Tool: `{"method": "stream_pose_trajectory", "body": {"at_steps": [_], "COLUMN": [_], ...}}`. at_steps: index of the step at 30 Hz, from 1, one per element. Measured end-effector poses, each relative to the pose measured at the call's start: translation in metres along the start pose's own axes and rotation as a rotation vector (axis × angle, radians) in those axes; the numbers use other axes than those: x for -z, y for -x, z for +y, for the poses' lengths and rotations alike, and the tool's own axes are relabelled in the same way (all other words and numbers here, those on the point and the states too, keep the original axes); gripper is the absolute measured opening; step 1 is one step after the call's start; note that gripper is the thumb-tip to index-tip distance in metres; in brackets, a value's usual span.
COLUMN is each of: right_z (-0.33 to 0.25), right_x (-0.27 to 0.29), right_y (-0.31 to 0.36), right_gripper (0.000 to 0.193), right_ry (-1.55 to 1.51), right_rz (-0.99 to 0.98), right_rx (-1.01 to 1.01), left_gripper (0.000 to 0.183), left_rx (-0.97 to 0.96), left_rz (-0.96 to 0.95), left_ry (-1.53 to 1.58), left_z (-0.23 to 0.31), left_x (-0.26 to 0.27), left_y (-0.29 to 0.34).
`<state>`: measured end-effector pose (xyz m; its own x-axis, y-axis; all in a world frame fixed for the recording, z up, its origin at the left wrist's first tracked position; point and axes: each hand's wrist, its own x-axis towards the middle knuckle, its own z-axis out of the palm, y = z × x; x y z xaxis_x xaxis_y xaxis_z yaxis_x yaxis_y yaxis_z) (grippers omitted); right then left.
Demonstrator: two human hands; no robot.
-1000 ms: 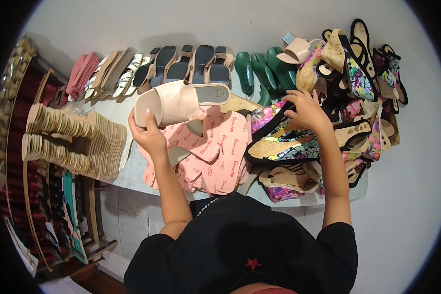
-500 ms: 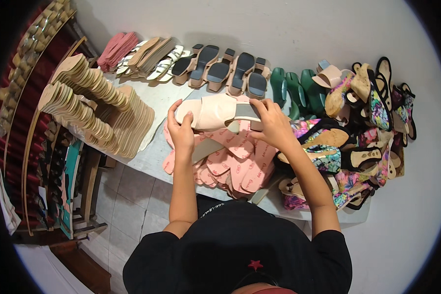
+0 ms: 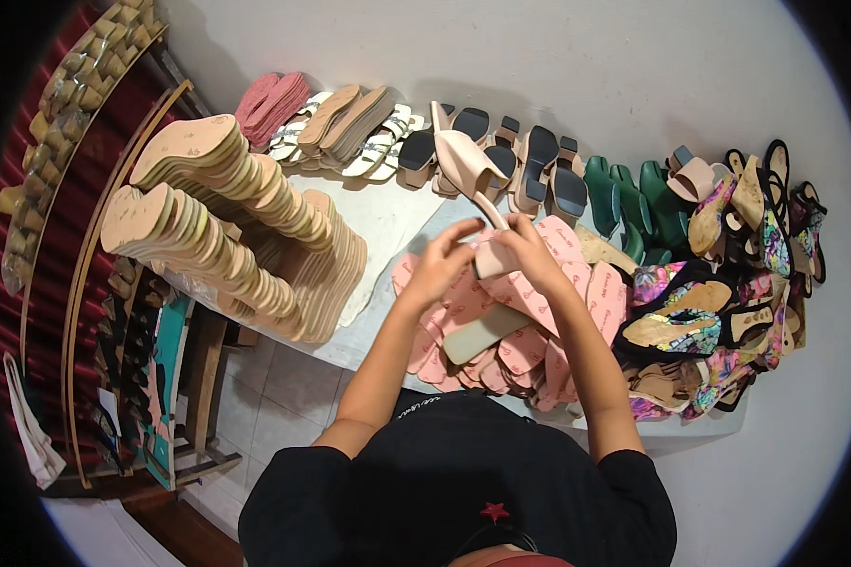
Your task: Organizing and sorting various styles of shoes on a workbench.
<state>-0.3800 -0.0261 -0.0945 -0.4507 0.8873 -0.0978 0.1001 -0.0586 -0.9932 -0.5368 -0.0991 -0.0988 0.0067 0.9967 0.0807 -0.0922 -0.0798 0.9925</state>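
While fingers hide its heel | left hand (image 3: 442, 267), right hand (image 3: 529, 253) both clasp pink sandal (image 3: 470, 166)

The sandal (image 3: 471, 165) being held is pale blush pink, and the insoles (image 3: 539, 321) piled under it are salmon pink. Stacked soles (image 3: 227, 217) on the left are tan. The back row has dark navy heels (image 3: 544, 170) and deep green shoes (image 3: 633, 198). The right-hand heap (image 3: 728, 302) is floral multicolour with black straps.
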Motion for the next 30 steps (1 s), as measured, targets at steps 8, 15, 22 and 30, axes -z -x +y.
{"method": "stream_pose_trajectory", "body": {"at_steps": [8,15,22,30], "right_z": [0.037,0.025,0.020,0.041], "right_x": [-0.034,-0.079,-0.091,-0.108], "right_y": [-0.054,-0.107,-0.197,-0.275], "right_gripper": [0.076,0.085,0.053,0.053], "right_ry": [-0.003,0.082,0.262,0.189], "right_rz": [0.176,0.401,0.494,0.394], "right_rx": [-0.133,-0.087,-0.059,-0.078], "left_gripper": [0.072,0.091,0.080,0.081], "left_rx": [-0.072,-0.077,-0.183,-0.021], "left_rz": [-0.022,0.154,0.317,0.389], "left_ry": [-0.377,-0.664,-0.297,-0.663], "left_z": [-0.021,-0.034,-0.052,-0.101], "left_x": [0.028,0.049,0.079,0.148], "left_y": [-0.020,-0.059,-0.147,-0.203]}}
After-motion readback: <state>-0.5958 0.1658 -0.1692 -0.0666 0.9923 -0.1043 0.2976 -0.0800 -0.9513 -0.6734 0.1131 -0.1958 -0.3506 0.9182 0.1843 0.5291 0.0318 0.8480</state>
